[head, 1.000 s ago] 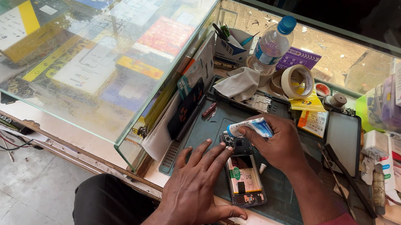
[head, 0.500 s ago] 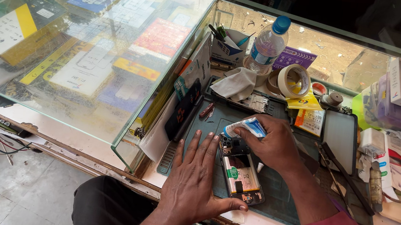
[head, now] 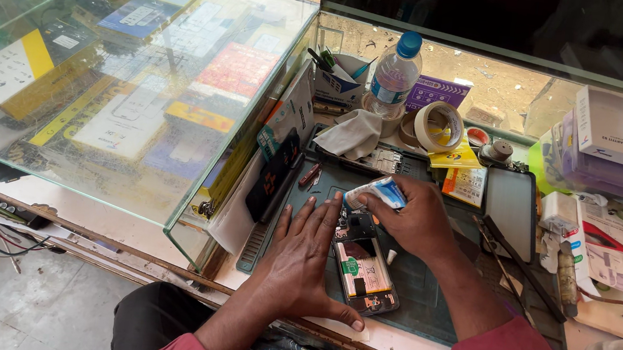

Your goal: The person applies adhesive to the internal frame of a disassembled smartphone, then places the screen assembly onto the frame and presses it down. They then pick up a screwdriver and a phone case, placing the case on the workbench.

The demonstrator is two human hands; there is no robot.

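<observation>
- The glass display case (head: 127, 76) fills the far left of my table (head: 401, 345), and the dark green work mat (head: 423, 289) lies just right of it; neither has moved in the last second.
- My left hand (head: 305, 264) lies flat on the mat, fingers spread, thumb stretched along the near end of the opened phone (head: 363, 271). It has slid a little nearer to me, and it pins the phone from the left.
- My right hand (head: 416, 218) is pinched around a small white-and-blue tube (head: 376, 192), holding it over the far end of the phone. A second ago the tube sat a bit higher and further right; now its tip points down-left toward the camera part of the phone.
- The phone itself has turned slightly, and lies back-up with the cover off, battery showing, between my two hands on the mat.
- I judge that I am lining up the tube to put something on the phone's top end, and holding the phone steady for it.
- A tiny white cap (head: 391, 256) lies on the mat just right of the phone, untouched.
</observation>
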